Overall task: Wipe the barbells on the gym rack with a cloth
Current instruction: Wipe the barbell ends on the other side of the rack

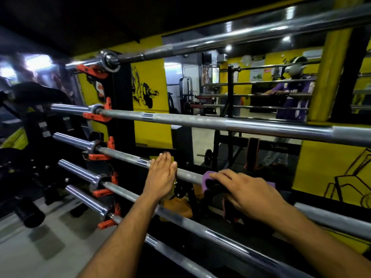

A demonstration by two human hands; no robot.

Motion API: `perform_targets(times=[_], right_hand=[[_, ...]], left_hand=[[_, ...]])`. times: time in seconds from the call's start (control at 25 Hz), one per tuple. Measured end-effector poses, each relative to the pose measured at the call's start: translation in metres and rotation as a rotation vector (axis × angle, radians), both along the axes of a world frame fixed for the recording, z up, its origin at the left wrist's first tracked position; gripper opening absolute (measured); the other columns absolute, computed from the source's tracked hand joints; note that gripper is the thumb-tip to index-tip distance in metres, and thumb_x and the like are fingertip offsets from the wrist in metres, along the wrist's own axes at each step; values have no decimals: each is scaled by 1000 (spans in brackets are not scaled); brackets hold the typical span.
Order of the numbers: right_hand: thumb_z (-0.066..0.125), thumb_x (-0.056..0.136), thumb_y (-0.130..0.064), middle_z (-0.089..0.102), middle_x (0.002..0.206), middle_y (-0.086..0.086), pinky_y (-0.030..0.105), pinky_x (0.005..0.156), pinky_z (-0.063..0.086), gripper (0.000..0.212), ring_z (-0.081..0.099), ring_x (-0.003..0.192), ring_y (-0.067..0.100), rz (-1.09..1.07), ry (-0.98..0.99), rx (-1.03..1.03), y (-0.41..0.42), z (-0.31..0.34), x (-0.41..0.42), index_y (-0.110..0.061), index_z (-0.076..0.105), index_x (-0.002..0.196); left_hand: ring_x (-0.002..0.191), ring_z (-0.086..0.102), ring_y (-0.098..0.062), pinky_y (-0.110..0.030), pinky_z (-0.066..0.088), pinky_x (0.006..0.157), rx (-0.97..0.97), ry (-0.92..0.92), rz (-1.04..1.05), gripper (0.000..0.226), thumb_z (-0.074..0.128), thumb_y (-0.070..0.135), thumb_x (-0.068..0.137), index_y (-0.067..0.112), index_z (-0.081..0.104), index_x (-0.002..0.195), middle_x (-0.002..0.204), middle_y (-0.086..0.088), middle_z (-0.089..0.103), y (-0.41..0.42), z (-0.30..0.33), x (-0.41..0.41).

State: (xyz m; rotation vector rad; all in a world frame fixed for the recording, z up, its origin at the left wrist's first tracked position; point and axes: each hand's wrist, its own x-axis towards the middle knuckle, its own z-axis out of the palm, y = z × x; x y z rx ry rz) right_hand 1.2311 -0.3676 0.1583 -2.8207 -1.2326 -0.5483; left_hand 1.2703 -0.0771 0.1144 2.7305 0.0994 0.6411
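Several steel barbells lie across a black rack with orange hooks (pixel 99 156). On the third barbell (pixel 124 156) from the top, my left hand (pixel 161 174) rests flat with straight fingers. To its right, my right hand (pixel 244 190) presses a purple cloth (pixel 208 178) over the same bar, fingers spread on top of the cloth. The cloth wraps the bar and hangs below it. Other barbells run above (pixel 200 120) and below (pixel 180 218).
A wall mirror (pixel 261 93) behind the rack reflects the gym and a person in a purple shirt. Yellow wall panels (pixel 152 127) stand behind the bars. Black gym equipment (pixel 30 167) crowds the left. The grey floor (pixel 40 247) lies below.
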Motion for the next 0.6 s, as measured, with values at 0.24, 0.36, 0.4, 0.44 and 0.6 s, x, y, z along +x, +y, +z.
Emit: perform_targets(times=[0.24, 0.36, 0.4, 0.44, 0.6], right_hand=[[49, 97, -40, 22, 156, -25, 10, 54, 28, 68, 47, 125, 3, -65, -67, 115, -4, 0, -3, -50, 8, 151], [64, 87, -34, 37, 153, -17, 8, 57, 29, 78, 57, 115, 8, -80, -24, 191, 8, 6, -3, -46, 23, 152], [67, 84, -32, 40, 151, -15, 9, 60, 37, 79, 59, 112, 10, -67, -6, 229, 14, 8, -3, -44, 27, 151], [67, 82, -30, 42, 150, -13, 13, 63, 45, 80, 61, 111, 11, -55, 5, 261, 21, 9, -2, -43, 30, 151], [74, 72, -22, 50, 147, -7, 20, 70, 52, 85, 65, 109, 17, -64, -18, 354, 39, -1, 1, -35, 40, 149]], left_hand=[[154, -6, -9, -34, -2, 126, 12, -7, -147, 58, 26, 38, 109, 17, 8, 160, 168, 3, 2, 24, -11, -25], [153, 11, -8, -29, 0, 126, 67, -49, -161, 59, 20, 46, 105, 20, 25, 158, 165, 3, 23, 34, -6, -24], [151, 19, -7, -28, 2, 125, 69, -68, -174, 61, 19, 48, 103, 21, 33, 156, 162, 4, 32, 37, -3, -23], [148, 27, -6, -28, 4, 126, 63, -86, -196, 61, 20, 49, 102, 22, 40, 153, 157, 6, 40, 41, 0, -22], [134, 45, -1, -36, 16, 126, 41, -149, -296, 57, 25, 51, 102, 25, 58, 139, 140, 11, 59, 61, 6, -20]])
